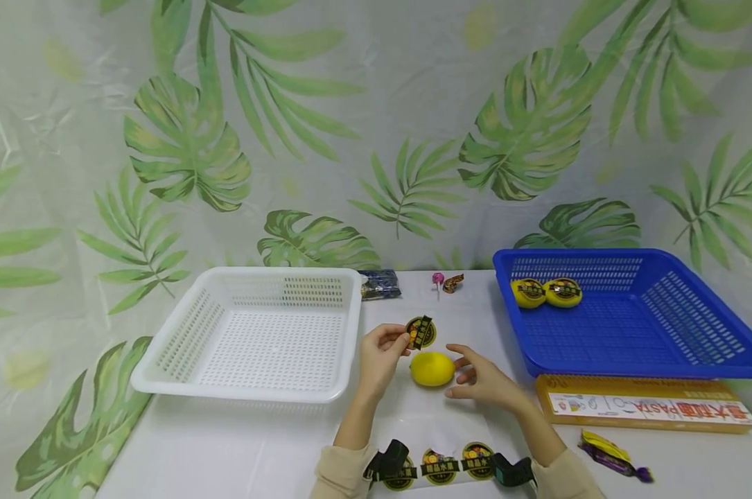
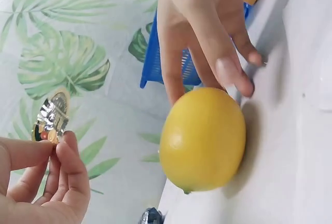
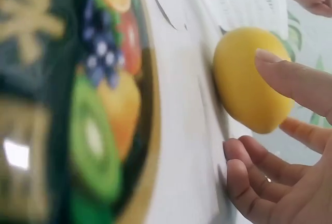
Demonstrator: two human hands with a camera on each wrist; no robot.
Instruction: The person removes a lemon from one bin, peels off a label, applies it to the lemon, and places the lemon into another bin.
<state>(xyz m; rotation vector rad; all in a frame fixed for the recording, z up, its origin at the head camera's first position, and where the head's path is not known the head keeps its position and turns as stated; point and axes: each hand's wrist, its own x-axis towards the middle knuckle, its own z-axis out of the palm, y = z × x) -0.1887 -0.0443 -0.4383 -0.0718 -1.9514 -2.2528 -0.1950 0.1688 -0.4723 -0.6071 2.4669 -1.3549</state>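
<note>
A: Nearest edge: sticker sheet (image 1: pixel 441 463) between the two sleeves, three round fruit labels left on it. Black band on each reads as Chinese characters, too small to make out.

B: Hands?

A: Right hand (image 1: pixel 484 380) loose, fingers spread, thumb tip on the lemon (image 1: pixel 432 369), steadying it on the table (image 1: pixel 226 450). Nothing gripped. Left hand (image 1: pixel 380 353) pinches one peeled sticker (image 1: pixel 421 333) between thumb and fingertips, held just above and beyond the lemon, not touching it.

B: So which step?

A: My read: label is off the sheet, about to go on the fruit. Next move needs the sticker brought down flat onto the top of the lemon and pressed, while the right hand stops it rolling. Curved skin, so creasing is the risk.

B: Where's the lemon exactly?

A: Table centre, between white basket (image 1: pixel 257 333) on the left and blue basket (image 1: pixel 631 312) on the right.

B: Further out?

A: Right, in front of the blue basket: flat yellow box (image 1: pixel 646 405), "PASTA" readable upside down, rest is Chinese. A wrapped sweet (image 1: pixel 609 454) near it. Two labelled lemons (image 1: pixel 545 292) sit at the blue basket's far left corner. White basket holds nothing. Small wrapped bits (image 1: pixel 382 284) by the far edge.
</note>
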